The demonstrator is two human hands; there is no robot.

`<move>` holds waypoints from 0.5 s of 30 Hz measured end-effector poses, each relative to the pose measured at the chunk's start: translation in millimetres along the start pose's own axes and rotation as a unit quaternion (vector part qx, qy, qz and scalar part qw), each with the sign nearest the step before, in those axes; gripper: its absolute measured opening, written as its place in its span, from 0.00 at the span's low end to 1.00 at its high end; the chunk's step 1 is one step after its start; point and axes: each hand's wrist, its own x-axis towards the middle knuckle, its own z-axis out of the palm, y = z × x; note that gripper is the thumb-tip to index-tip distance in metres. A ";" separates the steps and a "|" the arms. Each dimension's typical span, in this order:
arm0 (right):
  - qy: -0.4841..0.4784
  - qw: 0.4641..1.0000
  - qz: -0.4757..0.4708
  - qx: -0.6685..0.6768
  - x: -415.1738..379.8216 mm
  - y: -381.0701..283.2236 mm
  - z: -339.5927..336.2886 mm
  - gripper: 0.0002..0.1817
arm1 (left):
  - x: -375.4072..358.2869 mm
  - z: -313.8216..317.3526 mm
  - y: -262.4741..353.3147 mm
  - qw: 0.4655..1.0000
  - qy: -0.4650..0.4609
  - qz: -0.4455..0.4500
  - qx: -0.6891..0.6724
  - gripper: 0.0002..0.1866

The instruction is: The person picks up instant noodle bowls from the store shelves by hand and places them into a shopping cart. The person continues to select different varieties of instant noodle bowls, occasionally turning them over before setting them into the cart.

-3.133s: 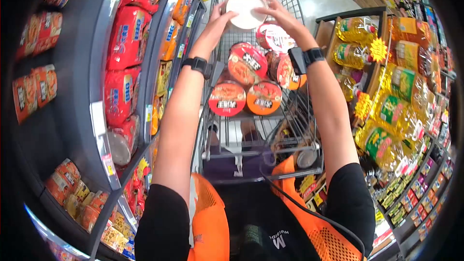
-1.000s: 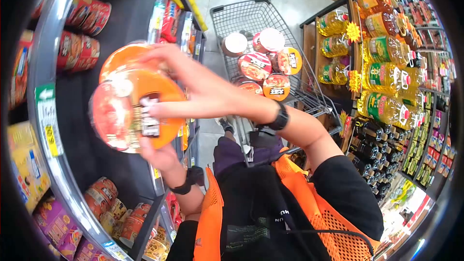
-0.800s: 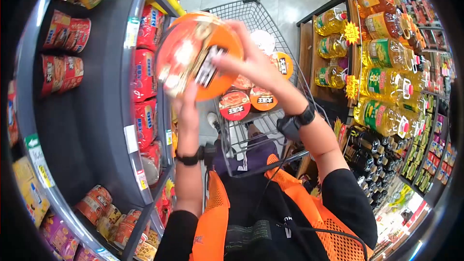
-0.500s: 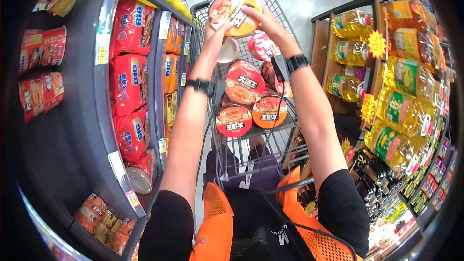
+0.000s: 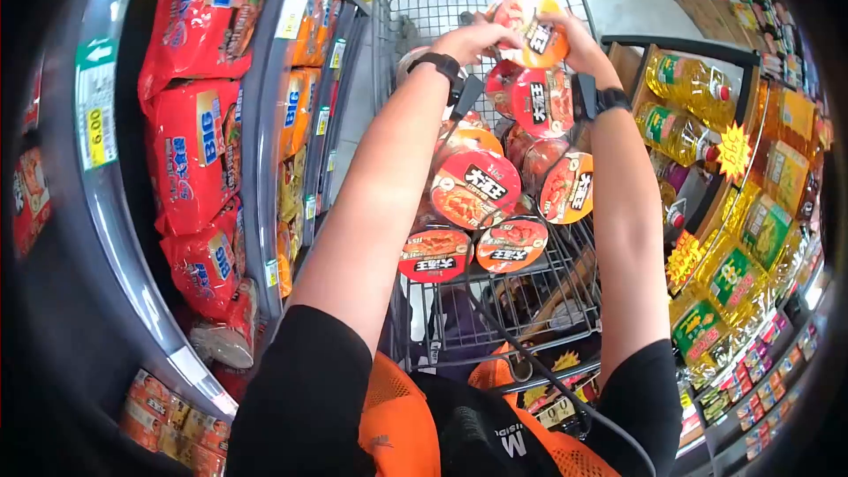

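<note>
Both hands are on an instant noodle bowl (image 5: pixel 526 19) with an orange-and-white lid, tilted over the far right part of the shopping cart (image 5: pixel 385 13). My left hand (image 5: pixel 481 39) grips its near left side, and my right hand (image 5: pixel 579 44) is wrapped round its right side. Just below it is a red-lidded noodle bowl (image 5: pixel 534 99). Closer to me, several more bowls are piled in the cart, among them a red one (image 5: pixel 477 187) on top and an orange one (image 5: pixel 512 243). My left forearm partly hides a pale round container (image 5: pixel 412 60).
On the left, a shelf holds red multipacks of noodles (image 5: pixel 196 146) and orange packs (image 5: pixel 299 113) behind price rails (image 5: pixel 95 115). To the right stands a wooden rack (image 5: pixel 625 60) with bottles of yellow cooking oil (image 5: pixel 692 84). A cable (image 5: pixel 539 369) hangs across the cart handle.
The held noodle bowl has moved right and away from the pale container, toward the cart's right side, with both hands on it. The bowls in the cart lie differently, and the whole view has shifted.
</note>
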 end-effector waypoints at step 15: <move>0.017 0.976 -0.078 -0.203 -221.3 -22.8 -1.7 0.30 | -355.9 16.7 54.0 0.925 0.104 0.365 -0.022 0.19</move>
